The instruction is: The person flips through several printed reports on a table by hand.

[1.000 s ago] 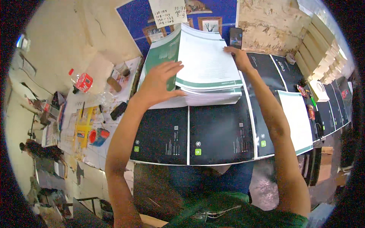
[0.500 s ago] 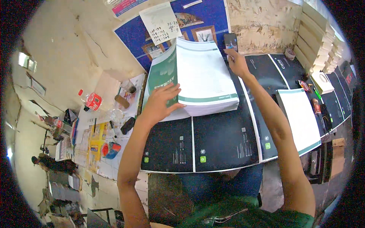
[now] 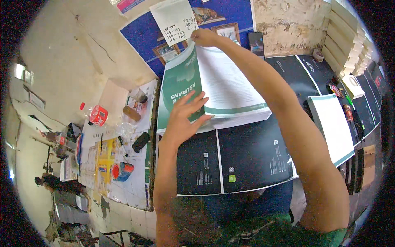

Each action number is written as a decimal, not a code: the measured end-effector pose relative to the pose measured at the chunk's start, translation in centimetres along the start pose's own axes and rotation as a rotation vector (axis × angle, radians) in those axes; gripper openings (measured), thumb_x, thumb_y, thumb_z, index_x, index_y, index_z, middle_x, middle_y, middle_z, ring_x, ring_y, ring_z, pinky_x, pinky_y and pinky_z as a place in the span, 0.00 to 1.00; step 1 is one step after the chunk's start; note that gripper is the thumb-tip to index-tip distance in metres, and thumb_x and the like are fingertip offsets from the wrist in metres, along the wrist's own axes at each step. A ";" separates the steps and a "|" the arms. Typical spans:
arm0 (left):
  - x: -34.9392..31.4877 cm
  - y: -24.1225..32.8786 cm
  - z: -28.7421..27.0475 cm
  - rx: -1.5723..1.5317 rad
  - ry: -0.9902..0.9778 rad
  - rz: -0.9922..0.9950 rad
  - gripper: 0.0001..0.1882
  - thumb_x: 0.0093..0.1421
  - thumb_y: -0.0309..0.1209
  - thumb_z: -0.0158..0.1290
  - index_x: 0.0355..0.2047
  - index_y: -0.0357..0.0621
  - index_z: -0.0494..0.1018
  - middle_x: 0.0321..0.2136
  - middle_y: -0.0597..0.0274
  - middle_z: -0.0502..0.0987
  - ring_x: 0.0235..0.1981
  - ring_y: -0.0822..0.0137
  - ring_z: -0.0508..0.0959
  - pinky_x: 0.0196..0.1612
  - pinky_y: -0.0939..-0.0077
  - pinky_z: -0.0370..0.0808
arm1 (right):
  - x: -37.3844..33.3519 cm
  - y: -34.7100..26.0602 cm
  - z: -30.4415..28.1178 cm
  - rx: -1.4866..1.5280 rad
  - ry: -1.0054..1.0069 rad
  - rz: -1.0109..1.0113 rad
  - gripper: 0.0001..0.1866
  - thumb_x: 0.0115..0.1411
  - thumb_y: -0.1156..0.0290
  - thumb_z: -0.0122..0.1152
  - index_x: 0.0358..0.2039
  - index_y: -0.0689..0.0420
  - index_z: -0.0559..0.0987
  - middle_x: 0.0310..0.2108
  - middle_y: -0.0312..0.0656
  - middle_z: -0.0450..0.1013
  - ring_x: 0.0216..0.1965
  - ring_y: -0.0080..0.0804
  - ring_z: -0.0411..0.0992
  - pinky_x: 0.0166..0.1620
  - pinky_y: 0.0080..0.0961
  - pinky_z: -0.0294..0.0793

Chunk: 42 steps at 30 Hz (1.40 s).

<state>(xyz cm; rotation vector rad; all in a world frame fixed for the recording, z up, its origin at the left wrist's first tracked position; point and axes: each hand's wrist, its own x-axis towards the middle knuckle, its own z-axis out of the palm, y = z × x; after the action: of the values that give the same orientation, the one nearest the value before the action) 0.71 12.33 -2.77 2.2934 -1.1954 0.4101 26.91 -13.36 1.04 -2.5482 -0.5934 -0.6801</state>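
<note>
Since half a second ago the right hand has climbed from the stack's far right corner to its far top edge, and the camera has tipped so the pile sits nearer the picture's middle. The left hand has stayed flat at the near left side.

What both hands work on is the thick stack of white printed sheets with green-banded covers, lying on dark printed cover sheets spread over the worktop. Its long axis runs away from the person, tilted a little leftward at the far end; the green cover panel faces left.

The right hand's grip is pinched on the far edge, seemingly lifting the top sheets; the left hand is open, fingers spread, pressing down and gripping nothing.

Loose paper in this depth is likely heavy as a block yet floppy and slippery sheet by sheet, so layers would slide and fan. Holding opposite edges with flat palms, or squeezing the whole thickness at the sides, looks safest.

A second white stack lies to the right.
</note>
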 end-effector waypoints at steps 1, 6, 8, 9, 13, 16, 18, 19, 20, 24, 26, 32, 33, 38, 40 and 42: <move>0.1 0.1 -0.1 -0.005 0.009 0.001 0.31 0.46 0.36 0.69 0.53 0.48 0.76 0.56 0.61 0.75 0.63 0.54 0.66 0.65 0.60 0.62 | 0.9 0.2 0.5 -0.058 -0.072 0.038 0.18 0.59 0.58 0.55 0.41 0.56 0.82 0.42 0.50 0.79 0.44 0.51 0.77 0.49 0.40 0.75; -1.1 -0.4 -0.6 0.031 0.045 -0.031 0.33 0.45 0.34 0.69 0.54 0.50 0.75 0.55 0.60 0.75 0.62 0.54 0.67 0.64 0.59 0.63 | 2.5 -0.9 2.6 -0.202 -0.097 -0.094 0.17 0.57 0.57 0.56 0.40 0.53 0.83 0.41 0.49 0.79 0.42 0.50 0.78 0.49 0.40 0.75; -1.3 -0.5 -0.6 0.047 0.042 -0.026 0.33 0.45 0.34 0.69 0.54 0.50 0.75 0.55 0.59 0.75 0.62 0.54 0.67 0.64 0.59 0.63 | 2.3 -1.6 2.7 -0.192 -0.098 -0.089 0.20 0.56 0.54 0.57 0.44 0.51 0.82 0.41 0.52 0.79 0.43 0.52 0.77 0.51 0.41 0.75; -1.0 -0.3 -0.8 0.059 0.042 -0.015 0.33 0.45 0.34 0.69 0.54 0.50 0.75 0.55 0.59 0.76 0.62 0.54 0.67 0.63 0.59 0.63 | 2.3 -1.7 2.3 -0.192 -0.093 -0.083 0.21 0.56 0.53 0.58 0.46 0.50 0.82 0.41 0.53 0.79 0.44 0.53 0.77 0.52 0.41 0.74; -0.3 0.7 -0.5 0.094 0.032 -0.002 0.33 0.46 0.35 0.68 0.54 0.51 0.75 0.55 0.56 0.75 0.61 0.53 0.67 0.64 0.59 0.62 | 0.5 -2.3 0.2 -0.132 -0.123 0.048 0.34 0.55 0.44 0.59 0.60 0.46 0.72 0.46 0.58 0.76 0.49 0.58 0.74 0.55 0.44 0.72; -0.9 1.0 -0.5 0.137 0.014 -0.030 0.33 0.46 0.36 0.68 0.55 0.51 0.74 0.55 0.53 0.74 0.61 0.52 0.67 0.63 0.59 0.62 | -2.9 -6.0 -0.6 -0.235 -0.125 0.069 0.40 0.58 0.40 0.55 0.66 0.49 0.62 0.55 0.56 0.71 0.54 0.56 0.71 0.57 0.44 0.71; -0.3 1.6 -0.5 0.148 -0.005 -0.006 0.34 0.47 0.37 0.69 0.56 0.50 0.73 0.55 0.51 0.73 0.60 0.51 0.67 0.63 0.59 0.63 | -6.1 -5.8 -2.4 -0.151 0.168 -0.071 0.39 0.59 0.43 0.57 0.65 0.51 0.63 0.56 0.56 0.70 0.54 0.55 0.70 0.58 0.45 0.70; 0.4 2.0 -0.2 0.148 -0.005 0.007 0.35 0.47 0.37 0.69 0.57 0.50 0.73 0.55 0.51 0.73 0.60 0.51 0.68 0.63 0.59 0.63 | -8.0 -5.1 -3.6 -0.118 0.310 -0.147 0.38 0.60 0.44 0.57 0.64 0.52 0.64 0.57 0.56 0.69 0.55 0.55 0.70 0.58 0.45 0.69; 0.1 2.1 -0.4 0.163 -0.011 -0.011 0.35 0.47 0.38 0.69 0.57 0.49 0.72 0.55 0.51 0.73 0.60 0.50 0.68 0.63 0.59 0.63 | -10.3 -5.6 -4.2 -0.015 0.422 -0.179 0.36 0.60 0.47 0.59 0.63 0.54 0.65 0.56 0.55 0.69 0.54 0.54 0.71 0.58 0.45 0.69; -0.9 1.8 -1.3 0.129 0.000 -0.053 0.36 0.47 0.39 0.69 0.57 0.49 0.72 0.56 0.50 0.72 0.59 0.50 0.69 0.62 0.59 0.65 | -22.9 -7.0 -8.2 0.294 0.598 0.139 0.26 0.60 0.60 0.65 0.55 0.60 0.73 0.51 0.51 0.74 0.49 0.43 0.75 0.53 0.35 0.73; -0.4 1.5 -1.0 0.129 0.023 -0.046 0.34 0.47 0.41 0.68 0.55 0.49 0.74 0.55 0.50 0.74 0.57 0.48 0.71 0.61 0.58 0.66 | -28.6 -5.5 -10.1 0.353 0.623 0.355 0.22 0.61 0.63 0.64 0.52 0.61 0.75 0.46 0.49 0.76 0.45 0.37 0.76 0.50 0.30 0.75; 0.2 1.3 -1.4 0.220 -0.056 -0.099 0.36 0.46 0.44 0.69 0.56 0.51 0.73 0.55 0.48 0.73 0.57 0.47 0.71 0.60 0.56 0.66 | -38.3 -0.3 -5.6 0.331 0.758 0.604 0.18 0.62 0.64 0.63 0.49 0.61 0.77 0.39 0.49 0.78 0.40 0.34 0.77 0.43 0.30 0.75; 0.6 1.9 -1.9 0.255 -0.090 -0.121 0.38 0.45 0.44 0.69 0.57 0.52 0.72 0.56 0.49 0.72 0.58 0.48 0.70 0.61 0.55 0.66 | -39.2 0.2 -4.7 0.323 0.755 0.630 0.18 0.62 0.64 0.63 0.49 0.61 0.77 0.39 0.49 0.78 0.40 0.35 0.77 0.43 0.30 0.75; 1.9 3.6 -2.7 0.319 -0.201 -0.092 0.35 0.52 0.47 0.65 0.57 0.48 0.72 0.55 0.45 0.72 0.56 0.45 0.70 0.61 0.53 0.64 | -40.8 1.9 -2.2 0.339 0.750 0.658 0.18 0.62 0.64 0.63 0.48 0.61 0.78 0.38 0.50 0.78 0.38 0.37 0.77 0.44 0.31 0.75; 3.7 3.9 -3.1 0.276 -0.123 -0.145 0.32 0.54 0.45 0.64 0.57 0.46 0.71 0.54 0.43 0.72 0.57 0.46 0.70 0.61 0.56 0.64 | -41.0 2.3 -2.1 0.351 0.717 0.665 0.17 0.61 0.64 0.63 0.48 0.61 0.78 0.39 0.50 0.78 0.38 0.37 0.77 0.44 0.31 0.75; 7.5 2.9 -3.8 0.202 0.052 -0.143 0.29 0.57 0.43 0.61 0.56 0.43 0.72 0.53 0.43 0.74 0.56 0.48 0.72 0.59 0.59 0.66 | -40.8 3.2 -1.5 0.287 0.725 0.612 0.17 0.61 0.65 0.63 0.47 0.61 0.78 0.39 0.49 0.78 0.37 0.36 0.77 0.42 0.31 0.75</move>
<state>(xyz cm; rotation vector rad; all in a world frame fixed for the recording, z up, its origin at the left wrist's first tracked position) 2.46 8.14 4.80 2.5044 -0.9967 0.5561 -4.16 -28.48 -20.95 -1.8599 0.3033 -1.0874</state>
